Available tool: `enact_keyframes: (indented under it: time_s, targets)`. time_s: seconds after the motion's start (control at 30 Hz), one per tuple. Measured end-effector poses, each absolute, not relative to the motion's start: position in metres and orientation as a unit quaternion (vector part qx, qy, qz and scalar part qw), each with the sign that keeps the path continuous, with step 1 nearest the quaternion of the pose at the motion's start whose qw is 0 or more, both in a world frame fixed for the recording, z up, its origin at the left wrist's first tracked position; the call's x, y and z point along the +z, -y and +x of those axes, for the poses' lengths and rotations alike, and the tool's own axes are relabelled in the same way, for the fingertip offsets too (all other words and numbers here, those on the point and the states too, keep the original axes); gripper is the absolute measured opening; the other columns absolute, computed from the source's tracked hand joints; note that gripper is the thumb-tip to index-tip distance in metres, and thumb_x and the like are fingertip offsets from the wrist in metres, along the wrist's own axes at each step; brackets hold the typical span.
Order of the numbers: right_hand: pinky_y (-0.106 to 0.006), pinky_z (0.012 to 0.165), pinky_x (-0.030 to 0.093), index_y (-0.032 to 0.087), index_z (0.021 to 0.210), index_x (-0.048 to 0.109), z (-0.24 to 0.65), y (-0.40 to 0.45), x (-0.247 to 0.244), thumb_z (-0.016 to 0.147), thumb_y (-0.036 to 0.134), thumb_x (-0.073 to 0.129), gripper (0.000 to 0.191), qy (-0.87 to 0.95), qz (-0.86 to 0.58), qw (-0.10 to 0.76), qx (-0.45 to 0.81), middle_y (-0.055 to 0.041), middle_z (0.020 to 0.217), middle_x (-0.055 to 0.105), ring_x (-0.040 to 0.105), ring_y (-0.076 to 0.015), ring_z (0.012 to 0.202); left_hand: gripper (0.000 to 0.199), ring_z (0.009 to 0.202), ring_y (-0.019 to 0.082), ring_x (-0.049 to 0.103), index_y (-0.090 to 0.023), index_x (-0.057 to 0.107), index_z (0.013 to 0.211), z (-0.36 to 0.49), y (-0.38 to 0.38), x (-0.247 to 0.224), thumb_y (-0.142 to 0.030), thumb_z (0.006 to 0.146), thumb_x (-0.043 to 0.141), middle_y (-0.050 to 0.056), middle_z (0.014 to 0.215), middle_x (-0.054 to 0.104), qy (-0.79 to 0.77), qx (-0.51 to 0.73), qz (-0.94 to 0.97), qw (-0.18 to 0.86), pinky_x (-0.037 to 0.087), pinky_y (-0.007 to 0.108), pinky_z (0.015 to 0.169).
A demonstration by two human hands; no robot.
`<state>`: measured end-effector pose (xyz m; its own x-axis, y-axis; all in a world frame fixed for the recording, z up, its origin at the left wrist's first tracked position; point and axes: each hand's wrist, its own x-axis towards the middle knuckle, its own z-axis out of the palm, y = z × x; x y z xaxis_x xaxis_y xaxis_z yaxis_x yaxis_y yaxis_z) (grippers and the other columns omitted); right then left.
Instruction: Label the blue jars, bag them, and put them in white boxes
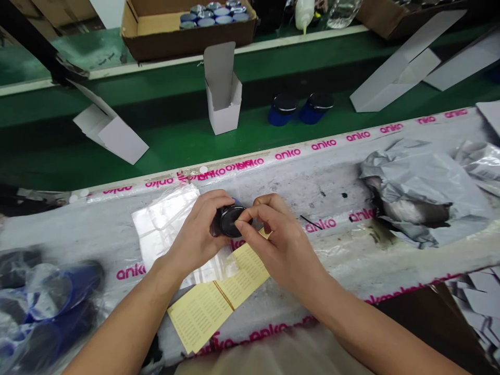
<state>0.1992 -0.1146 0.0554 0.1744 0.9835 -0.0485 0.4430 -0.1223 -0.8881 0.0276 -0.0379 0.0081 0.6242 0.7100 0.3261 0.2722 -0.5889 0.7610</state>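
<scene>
My left hand [201,229] is wrapped round a small jar with a black lid [231,220], tilted toward me. The thumb and forefinger of my right hand [279,234] pinch together at the right part of the lid; whatever they hold, if anything, is too small to make out. Below the jar lie clear plastic bags [160,221] and a yellow sheet of printed labels [203,312]. Most of the jar's body is hidden by my left fingers.
Two blue jars [282,110] and white boxes [224,112] stand on the green surface [167,140] beyond the bench. A crumpled grey bag [422,182] lies right, plastic-wrapped blue items [58,297] left. A carton of jars [187,39] sits at the back.
</scene>
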Motion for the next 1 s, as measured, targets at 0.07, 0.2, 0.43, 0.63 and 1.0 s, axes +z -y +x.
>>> enact_keyframes:
  time_s: [0.07,0.2,0.43,0.63,1.0]
  targets:
    - [-0.034,0.067,0.048,0.021,0.086,0.068,0.1992,0.1146,0.0552,0.093,0.021,0.057,0.012,0.539,-0.663,0.384,0.348,-0.005,0.094,0.052,0.056,-0.0186,0.082,0.068,0.123,0.025,0.06,-0.029,0.053,0.128,0.0278,0.0378,0.0085,0.0,0.072,0.078,0.006,0.129,0.061,-0.297,0.317,0.832,0.344,0.053,0.044,0.103]
    - [-0.034,0.068,0.048,0.021,0.086,0.068,0.1993,0.1146,0.0546,0.093,0.019,0.057,0.013,0.545,-0.659,0.39,0.34,-0.0047,0.094,0.052,0.055,-0.0184,0.081,0.067,0.122,0.025,0.06,-0.028,0.054,0.127,0.0281,0.0378,0.0093,0.0,0.072,0.077,0.006,0.129,0.061,-0.297,0.317,0.833,0.343,0.053,0.043,0.103]
    - [-0.034,0.067,0.048,0.021,0.087,0.067,0.1993,0.1148,0.0536,0.094,0.018,0.057,0.012,0.555,-0.656,0.395,0.326,-0.0049,0.095,0.053,0.055,-0.0181,0.081,0.065,0.122,0.026,0.061,-0.029,0.054,0.127,0.0283,0.0379,0.0092,-0.002,0.073,0.076,0.006,0.129,0.062,-0.299,0.317,0.831,0.345,0.054,0.045,0.103]
    - [-0.034,0.068,0.049,0.022,0.088,0.064,0.1972,0.1155,0.0504,0.094,0.016,0.056,0.012,0.569,-0.655,0.397,0.298,-0.0051,0.095,0.053,0.057,-0.0191,0.085,0.064,0.122,0.026,0.061,-0.029,0.054,0.127,0.0286,0.0377,0.0099,-0.002,0.073,0.076,0.006,0.129,0.062,-0.303,0.315,0.831,0.344,0.054,0.045,0.103]
    - [-0.038,0.075,0.05,0.021,0.088,0.059,0.1932,0.1162,0.0468,0.093,0.013,0.054,0.011,0.585,-0.646,0.419,0.253,-0.0071,0.097,0.054,0.059,-0.0228,0.096,0.061,0.121,0.027,0.062,-0.029,0.054,0.126,0.0276,0.0377,0.0099,-0.005,0.075,0.076,0.006,0.127,0.062,-0.298,0.315,0.835,0.34,0.054,0.046,0.102]
